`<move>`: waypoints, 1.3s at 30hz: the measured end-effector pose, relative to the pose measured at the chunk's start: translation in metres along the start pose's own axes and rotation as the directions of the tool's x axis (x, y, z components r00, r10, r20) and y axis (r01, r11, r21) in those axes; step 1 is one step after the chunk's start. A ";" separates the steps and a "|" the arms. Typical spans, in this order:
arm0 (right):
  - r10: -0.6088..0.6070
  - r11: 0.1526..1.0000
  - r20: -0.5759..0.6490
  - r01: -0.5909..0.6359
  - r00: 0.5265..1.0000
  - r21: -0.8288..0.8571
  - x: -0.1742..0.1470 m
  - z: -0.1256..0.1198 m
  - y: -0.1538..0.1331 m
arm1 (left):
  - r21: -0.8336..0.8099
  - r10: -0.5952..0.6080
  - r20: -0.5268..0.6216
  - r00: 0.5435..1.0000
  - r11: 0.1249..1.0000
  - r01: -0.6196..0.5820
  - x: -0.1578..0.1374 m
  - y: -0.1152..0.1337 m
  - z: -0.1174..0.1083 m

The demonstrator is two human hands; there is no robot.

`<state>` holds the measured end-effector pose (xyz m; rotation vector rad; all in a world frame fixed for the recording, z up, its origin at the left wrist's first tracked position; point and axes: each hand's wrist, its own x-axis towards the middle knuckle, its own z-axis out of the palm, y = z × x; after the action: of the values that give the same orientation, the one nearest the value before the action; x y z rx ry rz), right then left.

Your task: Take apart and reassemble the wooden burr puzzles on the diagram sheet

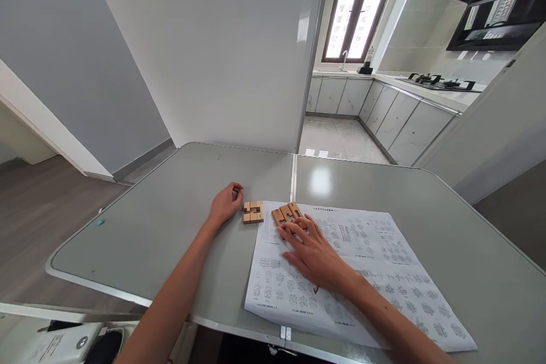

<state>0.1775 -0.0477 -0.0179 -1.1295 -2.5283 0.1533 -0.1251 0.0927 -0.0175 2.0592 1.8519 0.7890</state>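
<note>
My right hand (313, 253) lies over the printed paper sheet (405, 273), palm down with fingers spread. Its fingertips touch a row of notched wooden puzzle pieces (286, 213), whose near ends they partly hide. Just left of the sheet, at its upper corner, sits a flat cluster of wooden puzzle pieces (253, 212) with a gap in its middle. Beside that cluster, my left hand (227, 203) rests on the table, its fingers curled loosely inward. Nothing shows in that hand.
The grey table (170, 244) has rounded corners and a seam across its middle. A small teal bit (100, 222) lies at its left edge. White panels stand behind the table, with a kitchen counter (426, 94) beyond at right. A white box (63, 347) is below left.
</note>
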 end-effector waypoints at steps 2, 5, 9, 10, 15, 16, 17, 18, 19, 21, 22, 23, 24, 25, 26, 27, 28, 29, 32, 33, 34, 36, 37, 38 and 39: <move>0.021 1.000 -0.010 -0.021 1.000 0.002 -0.001 0.003 0.001 | -0.002 -0.003 0.002 1.000 1.000 0.003 0.000 0.000 0.000; 0.054 0.998 -0.022 -0.054 0.998 0.017 -0.002 0.007 0.002 | -0.004 -0.002 0.006 1.000 1.000 0.002 0.000 0.000 -0.001; 0.068 0.998 0.014 -0.068 0.998 0.018 -0.003 0.009 0.006 | -0.008 0.004 0.009 1.000 1.000 -0.004 0.000 -0.002 0.000; 0.072 0.997 0.020 -0.072 0.997 0.016 -0.003 0.009 0.006 | -0.010 0.004 0.008 1.000 1.000 -0.004 0.000 -0.003 0.000; 0.107 0.994 -0.023 -0.107 0.994 -0.005 -0.004 0.014 0.011 | -0.017 0.001 0.005 1.000 1.000 -0.001 -0.001 -0.004 0.000; 0.115 0.993 -0.039 -0.115 0.993 -0.013 -0.005 0.015 0.012 | -0.019 0.002 0.005 1.000 1.000 -0.002 -0.001 -0.003 0.000; 0.127 0.991 -0.055 -0.129 0.990 -0.022 -0.005 0.017 0.013 | -0.021 0.003 0.006 1.000 1.000 -0.003 -0.001 -0.003 0.000; 0.144 0.989 -0.069 -0.147 0.987 -0.033 -0.005 0.018 0.014 | -0.023 0.004 0.006 1.000 1.000 -0.003 -0.001 -0.002 0.000; 0.165 0.985 -0.083 -0.169 0.983 -0.046 -0.006 0.019 0.016 | -0.025 0.004 0.005 1.000 1.000 -0.004 -0.001 -0.002 0.000; 0.207 0.974 -0.109 -0.216 0.972 -0.075 -0.006 0.020 0.018 | -0.032 0.009 0.002 1.000 0.999 -0.009 -0.001 -0.001 -0.001; 0.225 0.967 -0.126 -0.237 0.966 -0.089 -0.006 0.020 0.020 | -0.038 0.012 -0.001 1.000 0.999 -0.012 -0.001 -0.001 -0.001; 0.239 0.962 -0.147 -0.255 0.960 -0.102 -0.006 0.019 0.021 | -0.044 0.015 -0.004 1.000 0.999 -0.015 -0.001 0.000 -0.001; 0.249 0.956 -0.170 -0.270 0.953 -0.112 -0.006 0.018 0.021 | -0.051 0.019 -0.010 1.000 0.999 -0.019 -0.001 0.000 -0.002; 0.255 0.952 -0.193 -0.281 0.947 -0.118 -0.006 0.017 0.022 | -0.058 0.023 -0.017 1.000 0.998 -0.024 -0.001 0.000 -0.003; 0.259 0.950 -0.216 -0.289 0.942 -0.122 -0.006 0.016 0.022 | -0.063 0.027 -0.024 0.999 0.998 -0.028 -0.002 0.001 -0.004; 0.261 0.948 -0.239 -0.296 0.935 -0.122 -0.006 0.014 0.023 | -0.067 0.031 -0.032 0.999 0.997 -0.033 -0.003 0.002 -0.005; 0.261 0.947 -0.259 -0.299 0.930 -0.119 -0.007 0.014 0.023 | -0.069 0.039 -0.039 0.998 0.997 -0.042 -0.004 0.004 -0.006; 0.261 0.947 -0.279 -0.301 0.924 -0.111 -0.007 0.013 0.023 | -0.070 0.054 -0.049 0.997 0.996 -0.057 -0.005 0.006 -0.007; 0.278 0.948 -0.336 -0.314 0.900 -0.057 -0.006 0.013 0.025 | -0.059 0.139 -0.086 0.987 0.988 -0.144 -0.011 0.021 -0.009; 0.294 0.945 -0.352 -0.325 0.888 -0.030 -0.006 0.013 0.026 | -0.051 0.176 -0.087 0.981 0.982 -0.181 -0.014 0.028 -0.009; 0.318 0.939 -0.370 -0.343 0.873 -0.001 -0.005 0.014 0.027 | -0.040 0.227 -0.081 0.971 0.972 -0.231 -0.017 0.037 -0.009; 0.387 0.916 -0.400 -0.396 0.831 0.063 -0.004 0.015 0.032 | -0.031 0.378 -0.042 0.925 0.925 -0.379 -0.024 0.057 -0.007; 0.424 0.901 -0.409 -0.424 0.809 0.094 -0.004 0.016 0.035 | -0.032 0.463 0.015 0.886 0.886 -0.462 -0.028 0.067 -0.005; 0.458 0.885 -0.413 -0.449 0.787 0.125 -0.004 0.017 0.038 | -0.035 0.532 0.081 0.843 0.847 -0.531 -0.033 0.078 -0.002; 0.487 0.870 -0.411 -0.468 0.771 0.154 -0.004 0.018 0.042 | -0.035 0.574 0.124 0.810 0.818 -0.574 -0.037 0.088 0.002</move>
<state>0.2031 -0.0216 -0.0459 -1.5730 -1.7962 0.0692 -0.0520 0.0436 0.0197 2.6427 1.1494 0.7497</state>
